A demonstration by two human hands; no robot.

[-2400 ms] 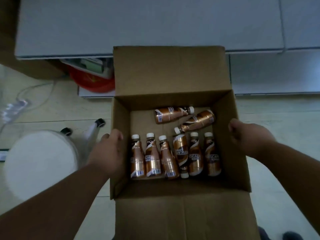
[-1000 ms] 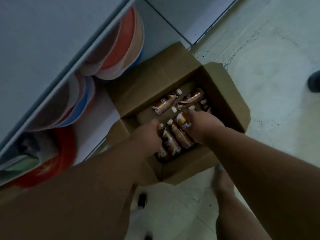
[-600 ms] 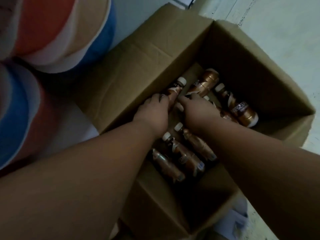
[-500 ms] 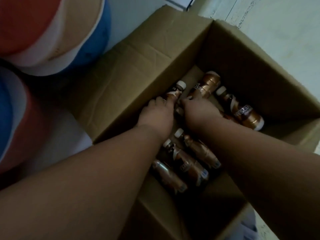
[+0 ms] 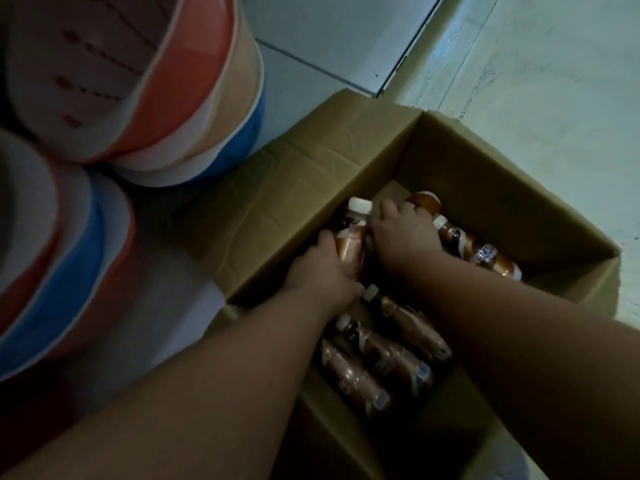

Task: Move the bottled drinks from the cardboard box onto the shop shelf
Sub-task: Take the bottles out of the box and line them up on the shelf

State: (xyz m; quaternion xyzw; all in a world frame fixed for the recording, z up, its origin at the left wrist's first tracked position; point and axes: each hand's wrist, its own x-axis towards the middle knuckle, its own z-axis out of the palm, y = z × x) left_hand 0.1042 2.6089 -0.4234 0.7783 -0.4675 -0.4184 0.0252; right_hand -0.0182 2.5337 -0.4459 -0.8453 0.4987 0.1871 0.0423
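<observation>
An open cardboard box point(image 5: 304, 188) sits on the floor with several copper-coloured bottled drinks with white caps lying inside. My left hand point(image 5: 320, 271) is closed around one bottle point(image 5: 351, 237), its white cap raised toward the box's far wall. My right hand point(image 5: 401, 233) reaches in beside it, fingers over another bottle point(image 5: 426, 202); whether it grips that bottle is unclear. One bottle point(image 5: 481, 252) lies to the right of my right hand. Three more bottles point(image 5: 384, 351) lie under my forearms near the box's near side.
Stacked plastic basins point(image 5: 194, 109) in orange, beige and blue stand to the left of the box, with a second stack point(image 5: 69, 265) lower left. A pale tiled floor point(image 5: 536, 81) extends to the upper right. The shop shelf's grey base point(image 5: 311, 39) runs behind the box.
My left hand has closed round a bottle and tilted its cap upward. My right hand has slid further toward the far bottle. The view has shifted slightly closer.
</observation>
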